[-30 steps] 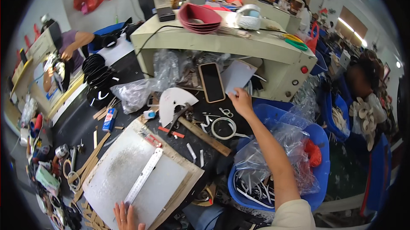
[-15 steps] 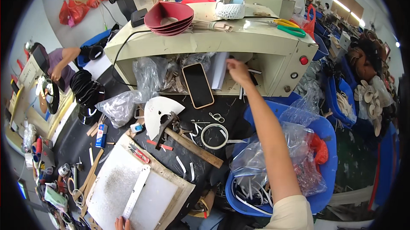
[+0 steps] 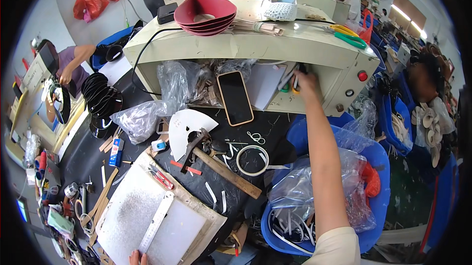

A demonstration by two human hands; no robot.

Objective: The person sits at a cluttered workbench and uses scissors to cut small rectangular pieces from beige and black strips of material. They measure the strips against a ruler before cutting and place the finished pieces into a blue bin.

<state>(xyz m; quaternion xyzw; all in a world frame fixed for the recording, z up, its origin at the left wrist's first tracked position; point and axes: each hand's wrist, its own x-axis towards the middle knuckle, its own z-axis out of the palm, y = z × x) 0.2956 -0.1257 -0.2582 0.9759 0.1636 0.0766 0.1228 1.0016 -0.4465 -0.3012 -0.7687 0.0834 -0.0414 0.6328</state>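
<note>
My right hand (image 3: 307, 83) reaches into the open shelf of a cream machine (image 3: 206, 51). Its fingers are curled among dark, green and orange tool handles (image 3: 285, 87); what exactly they grip is partly hidden. White paper sheets (image 3: 265, 85) lie just left of it. At the bottom edge, the fingertips of my left hand (image 3: 137, 257) rest stretched out at the lower end of a white ruler (image 3: 157, 220). That ruler lies across a white board (image 3: 123, 206). A phone (image 3: 236, 98) leans against the shelf front.
A hammer (image 3: 226, 171), a tape roll (image 3: 252, 161) and a white curved template (image 3: 184, 127) lie mid-table. A blue bin (image 3: 383, 166) with plastic bags stands under my right arm. Red bowl-shaped pieces (image 3: 204, 12) and green-and-yellow scissors (image 3: 349, 39) sit on the machine. Another person (image 3: 73, 63) works at far left.
My right hand has moved right, from beside the paper sheets to the tool handles deeper in the shelf. The sheets now lie flatter. My left hand stays at the ruler.
</note>
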